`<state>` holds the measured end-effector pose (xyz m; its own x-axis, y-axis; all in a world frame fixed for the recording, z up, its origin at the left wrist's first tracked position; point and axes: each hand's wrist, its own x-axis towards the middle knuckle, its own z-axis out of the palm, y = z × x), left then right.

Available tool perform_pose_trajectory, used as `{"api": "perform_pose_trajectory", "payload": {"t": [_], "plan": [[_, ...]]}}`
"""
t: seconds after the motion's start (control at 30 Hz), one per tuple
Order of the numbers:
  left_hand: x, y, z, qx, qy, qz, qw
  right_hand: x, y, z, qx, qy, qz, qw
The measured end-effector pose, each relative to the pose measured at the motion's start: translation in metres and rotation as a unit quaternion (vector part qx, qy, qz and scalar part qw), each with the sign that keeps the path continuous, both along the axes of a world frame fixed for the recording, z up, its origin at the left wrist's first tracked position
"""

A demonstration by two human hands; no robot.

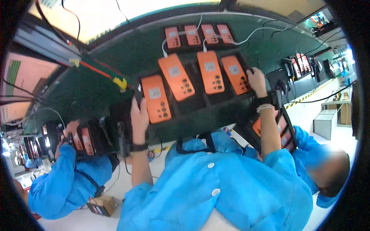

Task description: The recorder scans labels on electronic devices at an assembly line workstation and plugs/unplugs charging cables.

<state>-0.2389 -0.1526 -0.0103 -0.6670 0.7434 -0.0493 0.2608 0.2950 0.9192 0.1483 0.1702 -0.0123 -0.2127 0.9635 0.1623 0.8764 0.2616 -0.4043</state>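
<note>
A black tray (197, 104) with slots is in front of me, holding several orange phones face down. At its left end, beside the leftmost phone (155, 98), my left hand (139, 117) is closed around the tray's edge. On the opposite end my right hand (257, 82) grips the edge by the rightmost phone (236, 75). The two middle phones, one left (176, 77) and one right (211, 72), are tilted differently, with white cables reaching their top ends. Each phone carries a pale label and dark round camera lenses.
Several more orange phones (192, 35) lie in a row farther back on the green bench (131, 50), crossed by a white cable (256, 31). Co-workers in blue sit at left (73, 169) and right (304, 154); the right one has a tray of phones. A cardboard box (105, 204) is on the floor.
</note>
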Motion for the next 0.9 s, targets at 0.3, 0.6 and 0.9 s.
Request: {"api": "perform_pose_trajectory", "payload": {"t": [0.3,0.6,0.9], "plan": [[0.054,0.032,-0.096,-0.008,-0.016,0.009,1.000,0.020,0.004,-0.094,-0.159,0.004,-0.123,0.979],[0.091,0.056,-0.150,-0.072,0.223,-0.017,0.972,-0.002,-0.027,-0.131,-0.106,0.214,0.035,0.970],[0.212,0.032,-0.128,-0.018,0.252,-0.237,0.938,0.113,-0.182,-0.137,-0.444,0.181,0.127,0.868]]}}
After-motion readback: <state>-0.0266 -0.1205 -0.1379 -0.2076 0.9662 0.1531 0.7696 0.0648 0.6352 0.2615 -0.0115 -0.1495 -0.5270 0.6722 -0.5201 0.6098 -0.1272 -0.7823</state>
